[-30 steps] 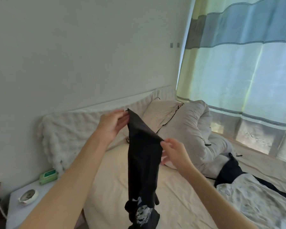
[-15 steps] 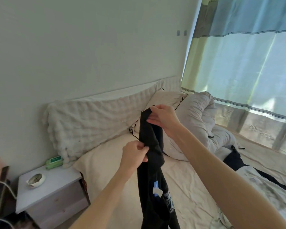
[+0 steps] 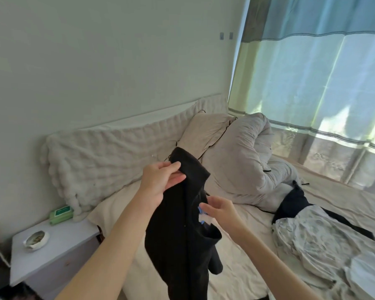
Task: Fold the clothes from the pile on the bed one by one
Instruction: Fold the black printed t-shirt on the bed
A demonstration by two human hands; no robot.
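A black garment (image 3: 180, 224) hangs above the bed (image 3: 243, 263), its top edge pinched by the left hand (image 3: 160, 180). The right hand (image 3: 220, 210), fingers loosely curled, touches the cloth lower down beside a white and blue label (image 3: 204, 216). More clothes (image 3: 312, 230) lie heaped on the bed to the right, near a grey duvet (image 3: 247, 156).

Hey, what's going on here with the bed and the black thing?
A person is sorting laundry at the bed. The left hand pinches the top edge of a black garment and holds it up so it hangs in the air, not yet folded. The right hand reaches in at its side, fingers by a small white and blue tag. More clothes lie in a pile on the bed's right side.
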